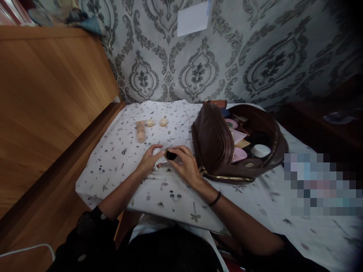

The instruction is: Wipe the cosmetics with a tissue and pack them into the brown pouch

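Over the front part of the cloth-covered table, my right hand (185, 163) has its fingers closed round a small dark round-ended item (171, 155), perhaps a bottle or cap. My left hand (148, 159) pinches a crumpled white tissue or cloth (157, 158) against the left side of that item, so the two hands nearly meet. Behind my left hand lies a peach-coloured tube (140, 131). Two small jars with pale yellow contents, a left one (149, 122) and a right one (163, 122), sit beyond it.
An open brown bag (214, 139) full of cosmetics and pink items stands right of my hands. A wooden cabinet (53, 83) rises at the left. The patterned wall (195, 71) is behind the table (113, 151). A blurred patch covers the far right.
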